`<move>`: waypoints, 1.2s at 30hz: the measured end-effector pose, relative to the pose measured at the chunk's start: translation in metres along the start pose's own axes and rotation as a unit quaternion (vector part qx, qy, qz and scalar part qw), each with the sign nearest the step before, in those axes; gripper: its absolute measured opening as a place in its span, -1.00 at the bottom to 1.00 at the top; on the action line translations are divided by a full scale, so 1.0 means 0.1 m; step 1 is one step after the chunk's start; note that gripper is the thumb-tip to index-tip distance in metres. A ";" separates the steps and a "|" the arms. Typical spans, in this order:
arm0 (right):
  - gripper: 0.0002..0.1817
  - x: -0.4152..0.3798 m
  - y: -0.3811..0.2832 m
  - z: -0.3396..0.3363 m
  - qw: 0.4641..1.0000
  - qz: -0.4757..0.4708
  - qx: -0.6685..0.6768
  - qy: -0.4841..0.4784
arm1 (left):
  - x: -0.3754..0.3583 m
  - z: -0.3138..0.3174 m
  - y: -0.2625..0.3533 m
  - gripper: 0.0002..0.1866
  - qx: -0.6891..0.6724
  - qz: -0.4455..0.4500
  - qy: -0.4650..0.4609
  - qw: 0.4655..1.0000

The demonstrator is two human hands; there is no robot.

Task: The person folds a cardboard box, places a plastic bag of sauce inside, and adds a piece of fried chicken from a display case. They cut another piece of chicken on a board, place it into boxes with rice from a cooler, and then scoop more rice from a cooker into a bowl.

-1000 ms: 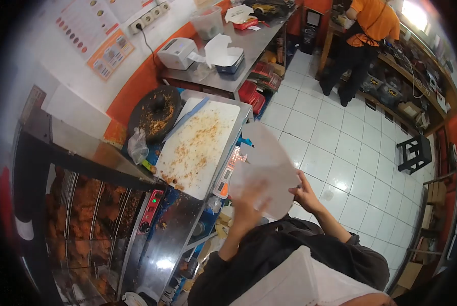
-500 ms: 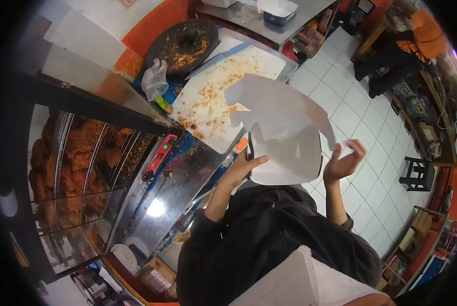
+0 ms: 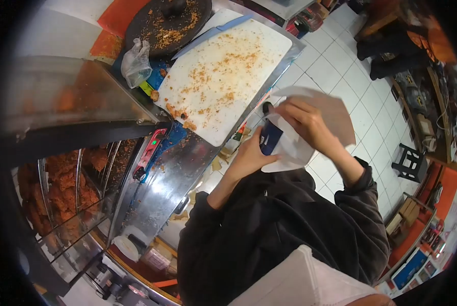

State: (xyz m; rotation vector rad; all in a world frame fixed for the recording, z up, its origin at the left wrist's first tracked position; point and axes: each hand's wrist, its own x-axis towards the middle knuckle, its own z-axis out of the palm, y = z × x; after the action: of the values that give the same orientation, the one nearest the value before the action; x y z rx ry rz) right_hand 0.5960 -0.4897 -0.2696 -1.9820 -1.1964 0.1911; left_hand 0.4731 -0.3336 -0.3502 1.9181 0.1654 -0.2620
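Partly folded, the white carton (image 3: 295, 146) shows a dark-blue side; left fingers (image 3: 268, 159) pinch it, right fingers (image 3: 295, 113) bunch over it.

Shiny white tiles with dark joints cover the floor (image 3: 335, 61) right of centre. A steel worktop (image 3: 154, 196) (glare sits on its metal) runs down the left of centre. Pale wall (image 3: 60, 25) meets an orange band (image 3: 120, 18) at upper left; a black stool (image 3: 410, 162) stands at right, and wooden shelving (image 3: 441, 109) curves up the right edge.
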 end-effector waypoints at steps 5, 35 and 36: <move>-0.70 0.27 0.36 -0.55 0.972 -0.131 0.021 -0.195 | 0.53 -0.17 -0.13 -0.21 -0.016 0.016 -0.048 0.999; -0.50 3.05 4.67 -1.24 0.920 0.197 -0.334 -0.047 | 1.38 -2.70 -0.43 -0.49 0.534 -0.288 0.572 0.552; -0.51 3.17 4.48 -1.31 0.902 0.244 -0.352 -0.057 | 1.30 -2.86 -0.56 -0.58 0.574 -0.290 0.526 0.556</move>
State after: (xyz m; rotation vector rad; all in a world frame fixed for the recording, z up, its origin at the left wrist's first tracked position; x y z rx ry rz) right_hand 1.1364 -0.4143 -0.4110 -2.9350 -0.8720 0.1330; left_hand 0.6148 -0.0477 -0.3383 3.0060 1.8727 0.6026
